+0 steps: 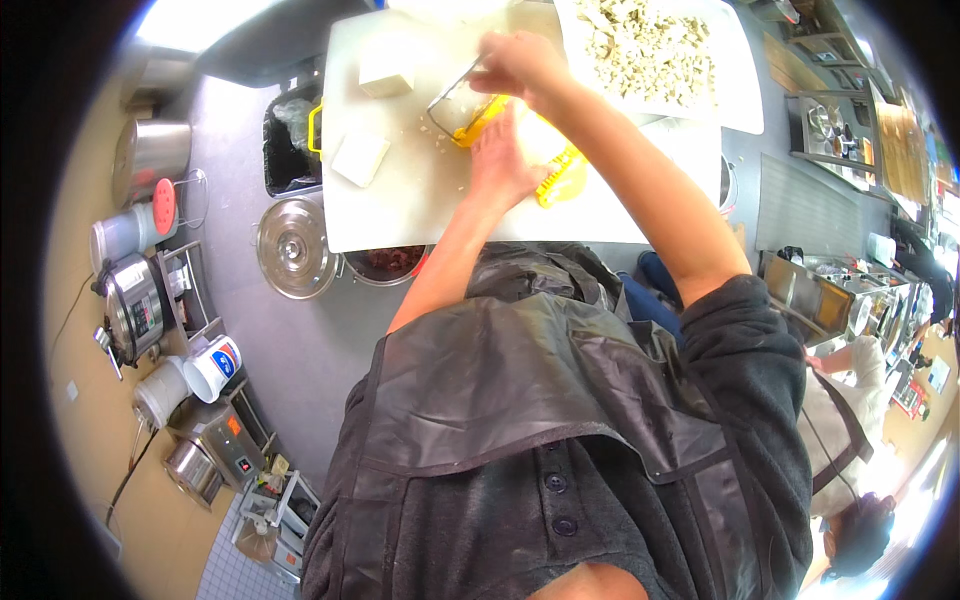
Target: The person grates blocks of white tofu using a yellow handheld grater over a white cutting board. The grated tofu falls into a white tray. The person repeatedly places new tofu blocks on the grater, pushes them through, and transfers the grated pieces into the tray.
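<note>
A yellow plastic hand slicer [564, 180] with a metal wire frame [444, 101] lies on a large white cutting board [405, 217]. My right hand [521, 67] grips the upper end of the wire frame. Fingers forward, my left hand [501, 161] rests against the slicer's near side; whether it grips it or only presses is not clear. Two white blocks of food, perhaps tofu, lie to the left, one farther back [387, 73] and one nearer [361, 159]. Small white crumbs are scattered beside the slicer.
A white tray [739, 105] of small cut pieces [649, 56] stands at the back right. Left of the board is a black-lined bin [292, 142]. A steel lid [292, 247] and a pot of dark red contents [386, 262] sit below its near-left edge. Another person [840, 420] is at the right.
</note>
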Tool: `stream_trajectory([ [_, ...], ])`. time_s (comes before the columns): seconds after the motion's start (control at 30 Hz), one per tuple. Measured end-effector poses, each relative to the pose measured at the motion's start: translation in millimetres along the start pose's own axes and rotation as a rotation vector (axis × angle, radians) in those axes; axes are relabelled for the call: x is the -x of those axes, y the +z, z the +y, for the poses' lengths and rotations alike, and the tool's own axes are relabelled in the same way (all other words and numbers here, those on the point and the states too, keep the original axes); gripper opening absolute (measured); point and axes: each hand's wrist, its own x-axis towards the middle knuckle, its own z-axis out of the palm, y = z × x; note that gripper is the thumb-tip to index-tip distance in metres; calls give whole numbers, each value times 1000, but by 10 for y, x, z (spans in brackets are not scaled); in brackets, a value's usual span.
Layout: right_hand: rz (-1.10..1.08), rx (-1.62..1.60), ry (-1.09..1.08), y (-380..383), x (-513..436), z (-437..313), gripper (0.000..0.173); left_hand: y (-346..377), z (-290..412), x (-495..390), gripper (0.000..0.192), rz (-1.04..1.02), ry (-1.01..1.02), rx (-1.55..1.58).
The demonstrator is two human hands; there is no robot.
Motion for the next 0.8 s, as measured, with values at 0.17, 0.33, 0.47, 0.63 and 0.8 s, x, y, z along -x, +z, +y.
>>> stream_trajectory([
  [0.17, -46, -32, -6, -118, 16, 64, 16, -82, -59, -11, 85, -79, -29, 160],
  [0.33, -76, -37, 20, -210, -26, 120, 18, -155, -171, -75, 45, -47, -3, 283],
  [0.47, -83, -24, 19, -249, -24, 135, 21, -107, -276, -37, 36, 84, 221, 185],
  [0.63, -78, -41, 17, -255, -3, 147, 22, -47, -298, 48, 34, 169, 246, 153],
  [0.8, -59, -35, 32, -271, 13, 147, 22, -146, -340, -16, 30, 147, 366, 102],
])
